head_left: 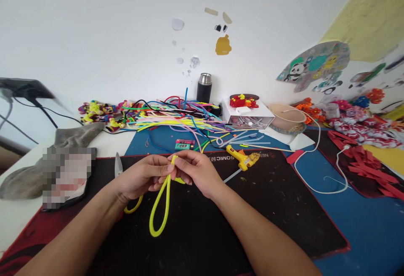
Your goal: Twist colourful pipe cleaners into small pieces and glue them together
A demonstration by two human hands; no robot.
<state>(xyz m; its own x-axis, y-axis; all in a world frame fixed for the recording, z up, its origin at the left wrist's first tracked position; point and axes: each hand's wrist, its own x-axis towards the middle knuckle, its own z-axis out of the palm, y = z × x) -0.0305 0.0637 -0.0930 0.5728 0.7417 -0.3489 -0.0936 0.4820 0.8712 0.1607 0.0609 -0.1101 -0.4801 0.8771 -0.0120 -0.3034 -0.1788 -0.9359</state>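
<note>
1. The left hand (147, 175) pinched a long, fuzzy, bright yellow stem (168, 192) between its thumb and fingers.
2. The right hand (198, 171) was right beside it. Its thumb and fingers were closed on the top part of the same stem.
3. The yellow stem was up in front of the person, bent into a long, thin loop that hung down below the fingers, over a big black mat with a red edge (268, 213).
4. Scissors with a silver blade and a yellow handle (118, 165) lay near the left wrist, partly hidden by it.
5. A yellow glue gun (241, 159) lay on the mat, past the right hand.
6. Behind the hands was a messy pile of thin stems in many colours (176, 120).
7. A black bottle with a silver top (204, 88) stood behind the pile, near the white wall (110, 36).
8. Flat red strips (368, 168) lay far off to the right.
</note>
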